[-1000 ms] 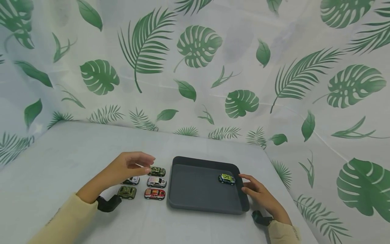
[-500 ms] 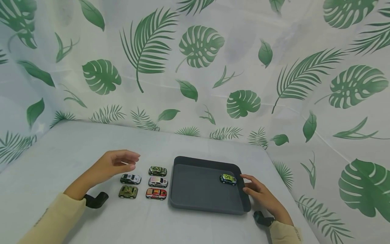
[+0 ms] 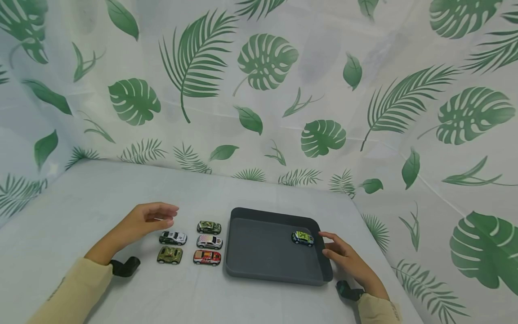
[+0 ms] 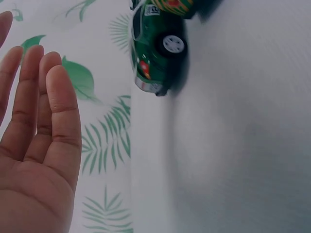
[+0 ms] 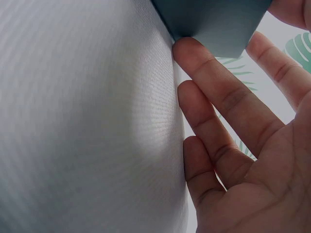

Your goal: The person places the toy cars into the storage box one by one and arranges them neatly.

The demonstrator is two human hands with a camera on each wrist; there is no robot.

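My left hand (image 3: 151, 220) holds nothing, with its fingers extended, just behind a black-and-white toy car (image 3: 173, 237). In front of that car is an olive camouflage toy car (image 3: 170, 255). To their right stand a green camouflage toy car (image 3: 209, 227), a white spotted toy car (image 3: 209, 242) and a red-orange toy car (image 3: 207, 257). The left wrist view has a dark green toy car (image 4: 160, 48) beside the bare palm. My right hand (image 3: 344, 254) touches the right side of a dark grey tray (image 3: 267, 274) with nearly straight fingers (image 5: 228, 92). Inside lies a yellow-green toy car (image 3: 302, 238).
A white cloth (image 3: 133, 180) covers the table. Behind and to the right rises a white curtain (image 3: 279, 103) printed with green leaves. Black wrist straps (image 3: 126, 267) sit below both hands.
The left hand has drawn back leftward, away from the green camouflage car, uncovering the black-and-white car. The right hand stays at the tray's side, and the cars keep their places.
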